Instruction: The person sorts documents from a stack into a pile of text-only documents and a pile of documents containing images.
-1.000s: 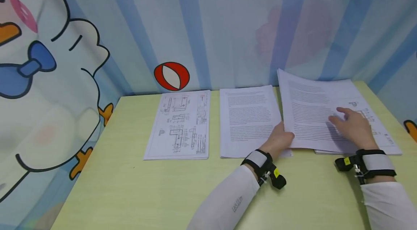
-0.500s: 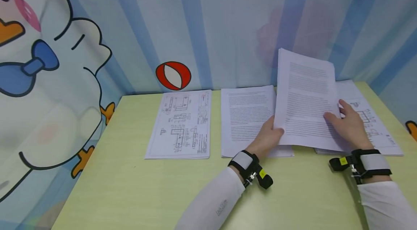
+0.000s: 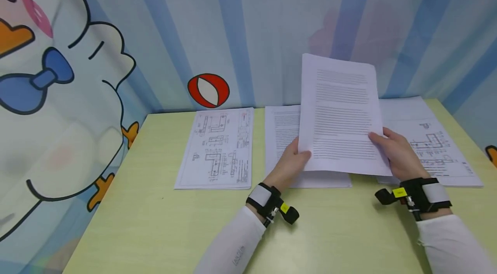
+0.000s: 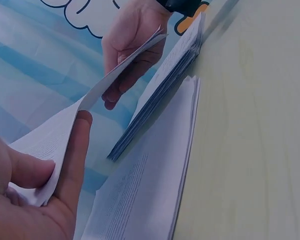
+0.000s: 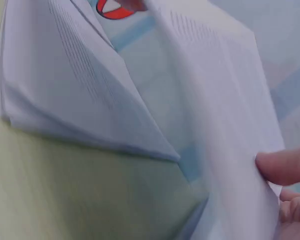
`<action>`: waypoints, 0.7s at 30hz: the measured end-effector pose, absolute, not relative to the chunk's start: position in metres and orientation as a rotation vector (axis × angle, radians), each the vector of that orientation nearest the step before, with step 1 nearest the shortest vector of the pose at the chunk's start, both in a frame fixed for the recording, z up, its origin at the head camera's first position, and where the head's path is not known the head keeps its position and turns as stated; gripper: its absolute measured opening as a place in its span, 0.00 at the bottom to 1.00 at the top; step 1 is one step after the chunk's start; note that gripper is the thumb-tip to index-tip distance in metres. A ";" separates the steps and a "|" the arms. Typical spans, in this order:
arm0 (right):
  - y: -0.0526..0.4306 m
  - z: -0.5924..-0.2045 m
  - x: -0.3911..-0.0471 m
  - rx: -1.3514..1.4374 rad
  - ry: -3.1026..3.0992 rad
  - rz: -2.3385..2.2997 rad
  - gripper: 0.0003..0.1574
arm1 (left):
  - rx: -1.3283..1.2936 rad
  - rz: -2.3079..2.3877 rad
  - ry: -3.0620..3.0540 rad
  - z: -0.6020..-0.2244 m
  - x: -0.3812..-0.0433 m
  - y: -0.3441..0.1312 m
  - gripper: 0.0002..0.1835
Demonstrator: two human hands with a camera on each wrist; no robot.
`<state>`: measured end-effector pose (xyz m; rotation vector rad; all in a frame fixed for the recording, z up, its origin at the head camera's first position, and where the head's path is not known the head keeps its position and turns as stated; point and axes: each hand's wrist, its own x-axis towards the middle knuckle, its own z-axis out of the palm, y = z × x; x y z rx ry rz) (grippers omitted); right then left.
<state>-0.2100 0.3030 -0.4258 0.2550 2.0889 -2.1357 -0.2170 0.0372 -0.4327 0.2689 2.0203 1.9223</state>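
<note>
My left hand (image 3: 289, 164) and right hand (image 3: 400, 155) hold a thin sheaf of text-printed paper (image 3: 341, 110) upright, one at each side edge. In the left wrist view, the left thumb (image 4: 35, 171) presses on the printed face while the fingers support the back; the sheaf (image 4: 52, 132) bends between the hands. The right thumb (image 5: 282, 167) lies over the opposite edge in the right wrist view. Behind and below the sheaf is a text-printed paper stack (image 3: 281, 125), partly hidden by it. Beside the right hand lies a stack topped with a technical drawing (image 3: 431, 140).
Another stack of technical drawings (image 3: 217, 149) lies to the left on the pale yellow table (image 3: 155, 222). A blue striped curtain (image 3: 264, 28) with cartoon prints rises right behind the table's back edge. Each wrist wears a strapped camera (image 3: 265, 200).
The sheaf has been lifted off the right-hand stack, raised upright and carried left over the middle stack. Both hands moved left with it, and the right hand now grips its right edge.
</note>
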 end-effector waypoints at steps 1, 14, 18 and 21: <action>0.298 -0.425 -0.210 0.249 2.114 -2.117 0.49 | 0.270 1.914 2.029 -0.432 -0.217 0.032 0.23; 0.242 -0.416 -0.215 0.249 2.520 -1.789 0.40 | 0.108 1.713 2.264 -0.435 -0.223 -0.038 0.23; 0.237 -0.421 -0.216 0.251 2.582 -1.711 0.40 | 0.138 1.623 2.334 -0.431 -0.219 -0.050 0.24; 0.235 -0.424 -0.217 0.239 2.638 -1.659 0.40 | 0.166 1.543 2.362 -0.427 -0.216 -0.055 0.24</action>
